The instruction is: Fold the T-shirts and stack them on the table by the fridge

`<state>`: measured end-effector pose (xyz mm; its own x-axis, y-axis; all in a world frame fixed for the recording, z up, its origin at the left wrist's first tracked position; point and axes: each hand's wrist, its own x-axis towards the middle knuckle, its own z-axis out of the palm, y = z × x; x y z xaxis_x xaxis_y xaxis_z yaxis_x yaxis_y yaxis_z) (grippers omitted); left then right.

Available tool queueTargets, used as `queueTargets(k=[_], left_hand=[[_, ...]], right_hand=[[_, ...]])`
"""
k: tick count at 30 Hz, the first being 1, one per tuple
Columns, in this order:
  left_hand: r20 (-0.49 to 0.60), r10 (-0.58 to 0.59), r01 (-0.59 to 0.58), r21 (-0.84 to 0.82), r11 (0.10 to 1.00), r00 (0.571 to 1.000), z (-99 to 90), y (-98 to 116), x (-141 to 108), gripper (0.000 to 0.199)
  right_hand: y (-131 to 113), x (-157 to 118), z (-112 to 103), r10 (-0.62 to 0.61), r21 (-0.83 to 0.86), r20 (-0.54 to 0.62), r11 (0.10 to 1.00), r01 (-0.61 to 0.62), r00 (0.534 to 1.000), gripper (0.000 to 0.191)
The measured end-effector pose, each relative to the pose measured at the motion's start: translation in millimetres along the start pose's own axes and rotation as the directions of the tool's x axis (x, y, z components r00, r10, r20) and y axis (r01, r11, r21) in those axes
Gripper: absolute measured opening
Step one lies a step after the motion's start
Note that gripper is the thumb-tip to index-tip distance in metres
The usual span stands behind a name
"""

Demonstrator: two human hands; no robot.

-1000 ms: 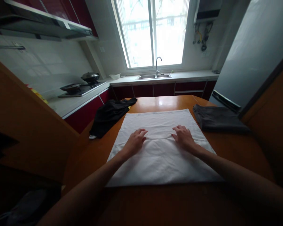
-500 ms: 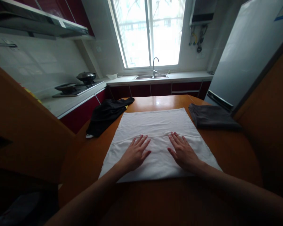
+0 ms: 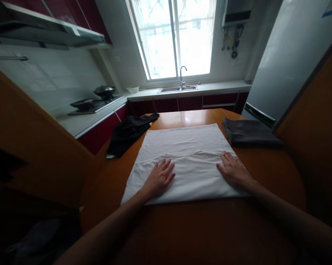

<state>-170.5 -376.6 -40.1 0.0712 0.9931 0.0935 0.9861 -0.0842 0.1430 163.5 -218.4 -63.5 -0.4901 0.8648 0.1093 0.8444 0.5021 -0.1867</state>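
Observation:
A white cloth (image 3: 182, 141) lies spread on the wooden table (image 3: 196, 228), with a folded-over layer whose edge runs across its middle. On the near left part of that layer rests my left hand (image 3: 159, 177), palm down with fingers stretched out. My right hand (image 3: 233, 170) lies flat near the cloth's right edge, its fingers extended over the fold line. Neither hand grips the fabric. Small wrinkles show along the fold between the hands.
Black clothing (image 3: 130, 132) lies crumpled at the table's left. A folded dark grey cloth (image 3: 251, 133) sits at the right. Beyond the table are a counter with a sink (image 3: 178, 88), a stove with pans (image 3: 84, 104) and a fridge (image 3: 273, 66).
My right hand has slid right across the white cloth, from near its middle to its right edge. My left hand stays in about the same place. The view has shifted slightly.

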Motion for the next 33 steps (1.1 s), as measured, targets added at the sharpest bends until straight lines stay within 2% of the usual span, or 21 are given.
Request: queueTargets(k=[3,6,9,12,15,17,21,24,29,33], left_hand=[[-0.018,-0.033,0.033,-0.008,0.999,0.999,-11.9,-8,-7,0.058],[-0.032,-0.106,0.107,0.015,0.994,0.994,-21.4,-29,-21,0.058],[-0.017,-0.182,0.183,0.059,0.981,0.983,-21.8,-52,-36,0.059],[-0.006,-0.194,0.194,0.067,0.979,0.981,-19.5,-64,-44,0.058],[-0.051,-0.176,0.179,0.071,0.981,0.983,-20.9,-55,-46,0.059],[-0.075,-0.120,0.125,0.071,0.990,0.990,-20.8,-41,-47,0.060],[0.000,0.001,-0.001,0.055,0.999,1.000,-13.5,-14,-49,0.059],[0.021,-0.005,0.004,0.047,0.999,1.000,-10.5,-10,-51,0.060],[-0.055,-0.041,0.046,0.095,0.994,0.998,-16.0,-34,-63,0.062],[-0.031,-0.109,0.112,0.137,0.984,0.994,-17.2,-60,-85,0.063]], right_hand=[[9,2,2,-0.008,-0.010,-0.049,1.000,0.007,0.999,0.070],[19,3,-1,-0.038,-0.008,-0.090,0.999,0.038,0.995,0.070],[31,2,-1,-0.086,0.003,-0.035,0.996,0.086,0.996,0.068],[33,0,-2,-0.081,-0.005,-0.010,0.997,0.081,0.997,0.065],[16,-8,-10,-0.089,-0.032,-0.115,0.996,0.086,0.989,0.062],[-6,-19,-16,-0.177,-0.025,-0.166,0.984,0.175,0.970,0.061],[-50,-42,-17,-0.457,0.057,-0.072,0.886,0.461,0.887,0.063],[-61,-51,-14,-0.523,0.111,-0.001,0.847,0.520,0.852,0.063],[-35,-48,-16,-0.474,0.092,-0.042,0.875,0.476,0.879,0.066],[-1,-51,-16,-0.379,0.038,0.023,0.925,0.378,0.925,0.067]])
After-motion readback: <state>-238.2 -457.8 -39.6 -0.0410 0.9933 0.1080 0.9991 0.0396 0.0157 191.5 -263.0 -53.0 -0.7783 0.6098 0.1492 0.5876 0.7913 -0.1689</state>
